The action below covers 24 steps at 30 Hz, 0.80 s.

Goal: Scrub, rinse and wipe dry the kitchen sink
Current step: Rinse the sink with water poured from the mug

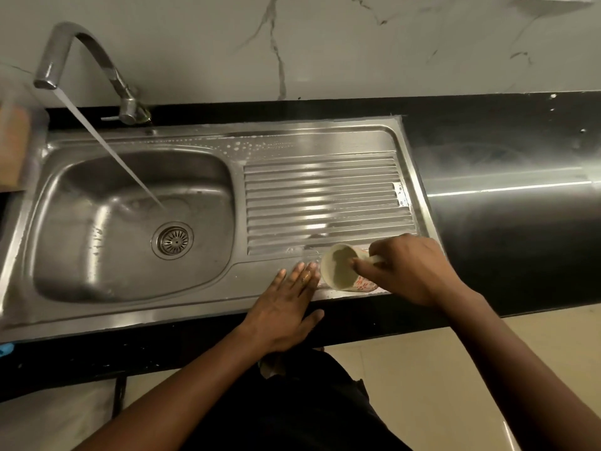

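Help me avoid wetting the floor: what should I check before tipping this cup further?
1. Right hand grips the cup: ok.
2. Cup tipped over the sink's front rim, not the black counter: ok.
3. Left hand flat on the front rim beside the cup: ok.
4. Drain strainer uncovered: ok.
5. Suds along the drainboard's back rinsed off: not ok.
6. Water left in the cup: cannot tell.
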Each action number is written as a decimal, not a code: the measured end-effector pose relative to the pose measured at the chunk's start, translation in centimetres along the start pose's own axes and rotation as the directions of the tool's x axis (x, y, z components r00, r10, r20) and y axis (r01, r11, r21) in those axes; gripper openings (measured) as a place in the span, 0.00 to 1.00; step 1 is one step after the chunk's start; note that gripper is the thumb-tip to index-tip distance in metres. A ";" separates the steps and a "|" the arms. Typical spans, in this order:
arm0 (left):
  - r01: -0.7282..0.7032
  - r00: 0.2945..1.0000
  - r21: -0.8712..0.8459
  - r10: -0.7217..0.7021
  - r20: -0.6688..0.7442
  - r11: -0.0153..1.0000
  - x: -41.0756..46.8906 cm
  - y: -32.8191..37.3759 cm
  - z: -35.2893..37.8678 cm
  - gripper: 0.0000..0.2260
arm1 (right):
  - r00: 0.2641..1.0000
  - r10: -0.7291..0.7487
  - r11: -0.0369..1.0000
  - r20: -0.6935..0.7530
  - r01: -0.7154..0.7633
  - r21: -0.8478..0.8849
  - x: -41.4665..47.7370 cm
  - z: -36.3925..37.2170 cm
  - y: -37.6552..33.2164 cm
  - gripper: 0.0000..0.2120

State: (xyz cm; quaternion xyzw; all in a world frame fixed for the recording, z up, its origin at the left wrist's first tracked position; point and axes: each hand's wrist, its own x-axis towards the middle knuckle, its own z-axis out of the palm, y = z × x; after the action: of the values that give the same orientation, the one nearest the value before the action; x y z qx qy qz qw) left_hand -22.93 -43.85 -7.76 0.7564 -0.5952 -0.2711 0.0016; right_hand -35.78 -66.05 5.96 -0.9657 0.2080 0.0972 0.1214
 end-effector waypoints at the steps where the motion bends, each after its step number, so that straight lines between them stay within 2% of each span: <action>1: 0.043 0.999 -0.012 -0.043 -0.018 0.999 0.3 0.5 0.0 0.35 | 1.000 0.015 0.999 -0.004 -0.015 0.046 -0.2 -0.2 0.8 0.26; 5: 0.195 0.979 -0.092 -0.200 -0.045 0.976 1.7 2.5 -0.3 0.37 | 0.997 0.070 0.990 -0.040 -0.065 0.123 -1.3 -1.0 3.9 0.26; 7: 0.161 0.986 -0.072 -0.163 -0.023 0.984 2.2 3.4 0.0 0.38 | 0.995 0.078 0.992 -0.057 -0.072 0.100 -1.8 -1.3 5.2 0.26; 11: -0.034 0.998 -0.013 0.035 0.057 0.999 2.5 4.7 0.1 0.37 | 0.998 0.025 1.000 -0.062 -0.025 0.001 -2.4 -1.4 6.5 0.26; 15: -0.127 0.990 0.008 0.127 0.056 0.992 2.8 5.1 0.1 0.36 | 0.998 -0.051 0.994 -0.021 0.049 -0.101 -2.4 -1.2 6.2 0.27; 20: -0.075 0.997 0.012 0.075 0.009 0.997 3.8 4.9 0.1 0.35 | 0.996 -0.089 0.985 -0.009 0.087 -0.150 -2.3 -0.8 5.9 0.29; 24: -0.001 1.000 -0.009 0.001 0.005 1.000 4.8 6.0 0.0 0.37 | 0.998 -0.062 0.996 -0.021 0.061 -0.066 -2.5 -0.9 7.4 0.28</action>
State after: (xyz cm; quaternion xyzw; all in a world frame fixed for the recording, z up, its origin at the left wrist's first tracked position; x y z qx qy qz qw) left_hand -27.68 -49.95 -7.81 0.7554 -0.5944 -0.2757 0.0036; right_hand -41.03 -71.87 5.97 -0.9762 0.1763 0.0888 0.0901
